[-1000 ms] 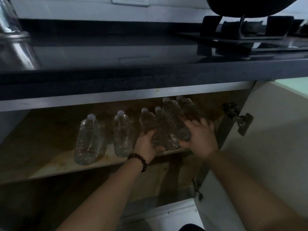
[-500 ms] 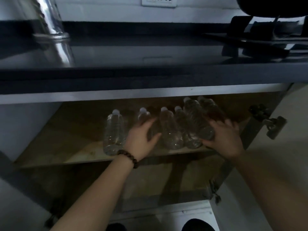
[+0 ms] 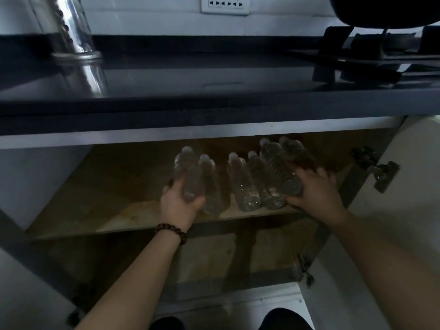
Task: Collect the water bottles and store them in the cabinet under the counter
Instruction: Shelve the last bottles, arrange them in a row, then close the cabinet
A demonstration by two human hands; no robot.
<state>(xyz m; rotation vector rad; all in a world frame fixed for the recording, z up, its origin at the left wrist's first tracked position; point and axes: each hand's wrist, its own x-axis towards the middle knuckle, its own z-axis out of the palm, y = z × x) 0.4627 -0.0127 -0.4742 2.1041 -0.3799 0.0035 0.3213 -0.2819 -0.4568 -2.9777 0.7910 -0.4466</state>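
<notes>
Several clear water bottles with white caps stand on the wooden shelf (image 3: 119,217) inside the open cabinet under the dark counter. My left hand (image 3: 178,206), with a bead bracelet at the wrist, grips the leftmost bottle (image 3: 188,172), which sits right beside a second bottle (image 3: 212,186). Two more bottles (image 3: 240,184) stand in the middle. My right hand (image 3: 314,191) holds a tilted bottle (image 3: 278,167) against the right end of the row, with another bottle (image 3: 295,151) partly hidden behind it.
The cabinet door (image 3: 404,210) hangs open on the right, with hinges (image 3: 381,172) on it. A lower compartment (image 3: 214,258) lies under the shelf. On the counter (image 3: 214,75) stand a shiny metal vessel (image 3: 73,27) at left and a gas stove (image 3: 381,51) at right.
My left hand has closed on the leftmost bottle and slid it right, up against the neighbouring one. My right hand stays on the tilted bottle at the right.
</notes>
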